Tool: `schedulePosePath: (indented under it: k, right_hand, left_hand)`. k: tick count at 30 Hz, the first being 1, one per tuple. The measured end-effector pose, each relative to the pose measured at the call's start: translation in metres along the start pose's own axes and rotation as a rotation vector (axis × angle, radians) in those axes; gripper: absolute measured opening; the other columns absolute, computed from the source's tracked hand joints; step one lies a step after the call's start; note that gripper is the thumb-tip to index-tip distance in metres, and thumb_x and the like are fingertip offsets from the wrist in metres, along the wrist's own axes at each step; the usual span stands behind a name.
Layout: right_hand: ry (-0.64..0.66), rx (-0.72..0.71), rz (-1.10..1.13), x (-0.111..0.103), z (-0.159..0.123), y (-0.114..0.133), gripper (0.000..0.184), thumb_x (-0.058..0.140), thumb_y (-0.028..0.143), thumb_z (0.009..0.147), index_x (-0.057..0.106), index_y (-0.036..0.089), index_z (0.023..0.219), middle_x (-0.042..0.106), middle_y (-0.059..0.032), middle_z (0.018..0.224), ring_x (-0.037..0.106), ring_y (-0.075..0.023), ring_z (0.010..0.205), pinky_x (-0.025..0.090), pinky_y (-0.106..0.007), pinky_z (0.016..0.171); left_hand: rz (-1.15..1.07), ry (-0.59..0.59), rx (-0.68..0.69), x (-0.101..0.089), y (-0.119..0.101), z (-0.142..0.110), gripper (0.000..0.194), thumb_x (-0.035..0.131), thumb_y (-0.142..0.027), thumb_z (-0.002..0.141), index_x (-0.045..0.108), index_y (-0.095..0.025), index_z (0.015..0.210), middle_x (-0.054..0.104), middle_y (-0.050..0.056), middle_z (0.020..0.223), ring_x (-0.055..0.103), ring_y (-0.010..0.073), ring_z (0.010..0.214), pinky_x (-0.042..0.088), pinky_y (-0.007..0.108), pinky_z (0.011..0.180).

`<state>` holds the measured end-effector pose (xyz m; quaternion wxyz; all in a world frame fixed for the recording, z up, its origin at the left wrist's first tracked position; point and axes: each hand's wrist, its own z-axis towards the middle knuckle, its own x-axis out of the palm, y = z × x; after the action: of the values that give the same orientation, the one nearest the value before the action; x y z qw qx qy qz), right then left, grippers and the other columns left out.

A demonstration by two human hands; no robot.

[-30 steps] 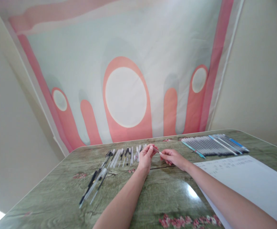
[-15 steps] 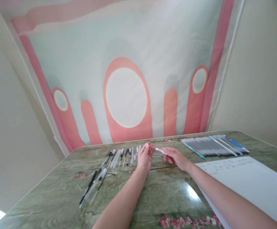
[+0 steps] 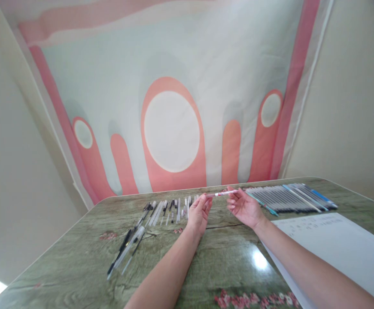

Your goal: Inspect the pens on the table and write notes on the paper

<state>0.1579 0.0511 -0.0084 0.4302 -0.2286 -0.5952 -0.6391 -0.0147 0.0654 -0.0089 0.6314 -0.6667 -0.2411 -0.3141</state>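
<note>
My left hand pinches one end of a slim pen with a white and red print on its barrel. My right hand has its thumb and a fingertip on the pen's other end, the remaining fingers loosely curled with the palm partly turned up. Between both hands the pen lies almost level, above the tabletop. Close behind my left hand is a row of clear pen barrels, caps and refills, partly hidden by that hand.
Black and clear pen parts lie at the left of the wood-patterned table. A tidy row of grey pens with some blue ones lies at the back right. A white sheet with faint writing is under my right forearm. A patterned cloth hangs behind.
My right hand has turned palm-up and its fingertips have risen to the pen's right end. The pen has gone from slanting down rightward to nearly level. My left hand has shifted slightly right.
</note>
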Motion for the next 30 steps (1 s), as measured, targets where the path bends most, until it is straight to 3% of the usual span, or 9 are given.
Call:
schedulePosePath:
  k: [3, 9, 19, 25, 30]
  right_hand:
    - [0.015, 0.028, 0.096, -0.003, 0.001, -0.001, 0.018, 0.049, 0.028, 0.081, 0.061, 0.023, 0.093, 0.065, 0.0004, 0.074, 0.051, -0.0099, 0.059, 0.041, -0.023, 0.051]
    - [-0.02, 0.018, 0.074, -0.006, 0.002, -0.003, 0.016, 0.05, 0.024, 0.08, 0.062, 0.021, 0.089, 0.062, 0.001, 0.065, 0.053, -0.0102, 0.059, 0.045, -0.025, 0.058]
    - [-0.065, -0.005, 0.021, 0.002, 0.0, -0.006, 0.023, 0.049, 0.036, 0.08, 0.062, 0.023, 0.094, 0.063, 0.0007, 0.072, 0.052, -0.0112, 0.061, 0.045, -0.027, 0.061]
    - [-0.05, -0.001, 0.027, 0.001, 0.001, -0.01, 0.021, 0.057, 0.02, 0.075, 0.06, 0.025, 0.095, 0.061, 0.0031, 0.072, 0.051, -0.009, 0.062, 0.044, -0.024, 0.06]
    - [-0.043, -0.015, -0.041, 0.004, 0.001, -0.009, 0.023, 0.06, 0.02, 0.072, 0.06, 0.026, 0.094, 0.055, 0.004, 0.068, 0.048, -0.0084, 0.058, 0.043, -0.024, 0.058]
  left_hand:
    - [-0.005, 0.003, -0.01, 0.001, -0.001, -0.001, 0.018, 0.064, -0.017, 0.069, 0.062, -0.012, 0.086, 0.066, 0.007, 0.086, 0.062, 0.012, 0.081, 0.048, 0.019, 0.076]
    - [-0.006, 0.011, -0.011, 0.0, -0.001, 0.0, 0.019, 0.065, -0.018, 0.069, 0.062, -0.012, 0.086, 0.066, 0.006, 0.085, 0.062, 0.0112, 0.08, 0.048, 0.019, 0.075]
    - [0.001, 0.01, -0.01, -0.002, 0.002, 0.0, 0.016, 0.066, -0.023, 0.067, 0.058, -0.012, 0.074, 0.065, 0.005, 0.079, 0.062, 0.0105, 0.078, 0.048, 0.019, 0.073]
    - [0.042, 0.003, -0.002, -0.002, 0.004, -0.002, 0.022, 0.067, -0.029, 0.065, 0.056, -0.012, 0.073, 0.063, 0.004, 0.073, 0.06, 0.0088, 0.071, 0.048, 0.02, 0.071]
    - [0.115, 0.017, 0.009, 0.003, 0.005, -0.006, 0.026, 0.068, -0.033, 0.063, 0.056, -0.012, 0.071, 0.061, 0.002, 0.069, 0.057, 0.0063, 0.063, 0.046, 0.02, 0.067]
